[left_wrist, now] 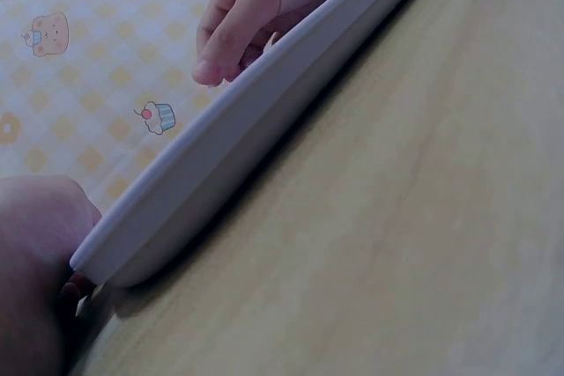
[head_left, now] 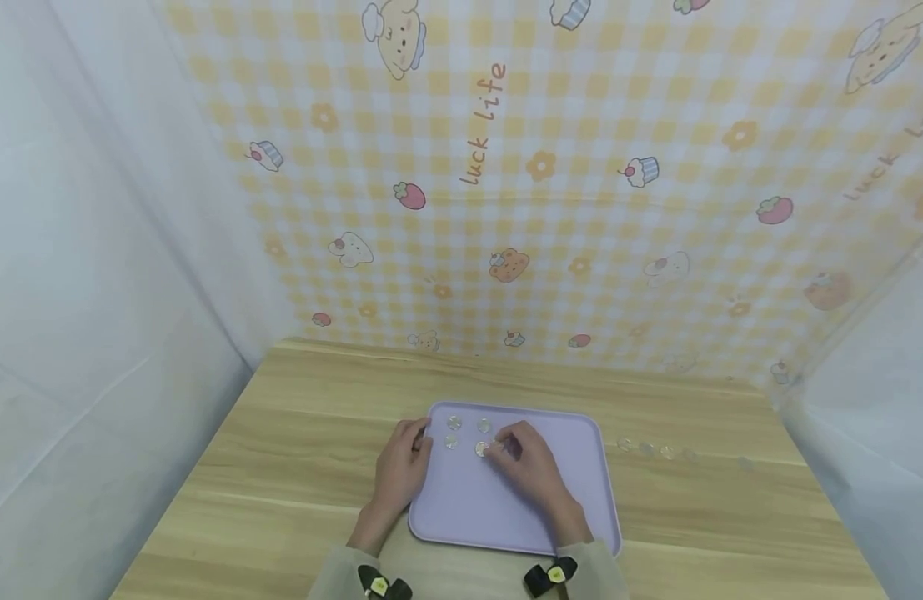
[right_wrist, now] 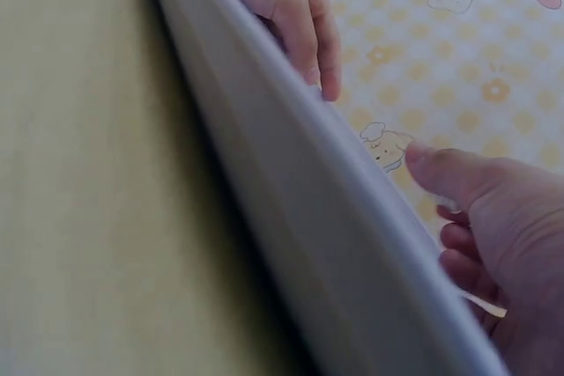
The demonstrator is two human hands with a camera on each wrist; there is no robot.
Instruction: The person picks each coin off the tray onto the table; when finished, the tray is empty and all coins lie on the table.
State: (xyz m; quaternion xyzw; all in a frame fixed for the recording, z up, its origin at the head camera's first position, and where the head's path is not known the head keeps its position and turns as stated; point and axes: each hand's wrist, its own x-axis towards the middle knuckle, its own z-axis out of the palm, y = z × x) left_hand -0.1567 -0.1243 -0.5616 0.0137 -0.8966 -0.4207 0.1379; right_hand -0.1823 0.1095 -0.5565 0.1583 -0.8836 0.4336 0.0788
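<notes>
Fingers of the right hand curl over the purple tray, thumb and forefinger close; can't tell if they're pinching anything! One coin sits right by the thumb tip, three coins farther out; left hand grips the rim.

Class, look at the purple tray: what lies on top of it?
On the purple tray lie at least four shiny discs, in two rows toward its far left corner. Anything beneath the right hand is covered.
</notes>
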